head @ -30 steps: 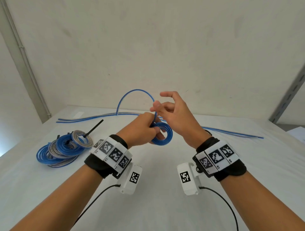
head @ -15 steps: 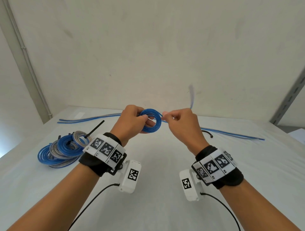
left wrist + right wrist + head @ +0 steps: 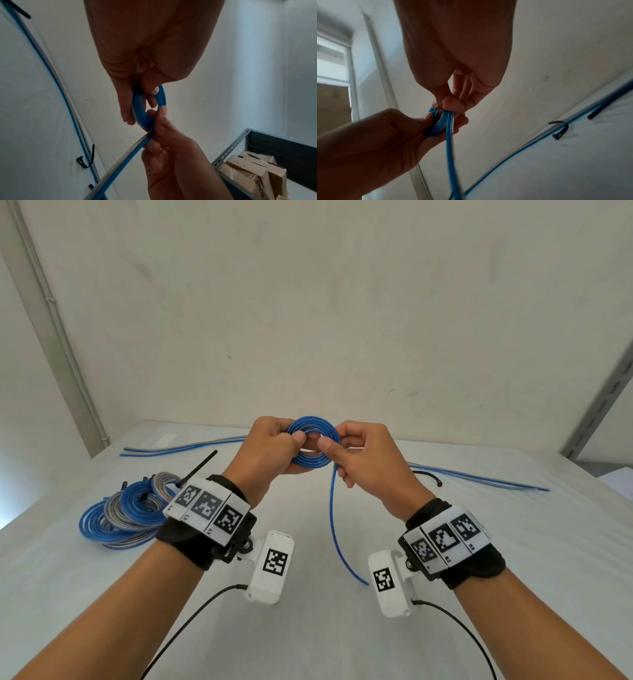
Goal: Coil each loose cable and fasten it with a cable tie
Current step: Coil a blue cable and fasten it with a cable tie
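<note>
Last turns of the blue coil, held up between both hands

The left hand (image 3: 270,448) pinches the coil (image 3: 312,441), thumb on its near face and fingers behind, well above the worktop (image 3: 513,559). The right hand (image 3: 363,455) has its grip pressed on the coil's right rim, with the tail (image 3: 337,529) hanging below the coil. To do this well, I would keep the left pinch firm so the turns lie flat, feed the tail round at the same width as the coil, then reach for the bent tie (image 3: 430,475), right of the coil, without loosening. Tied coils (image 3: 126,515) lie left of the coil.
</note>
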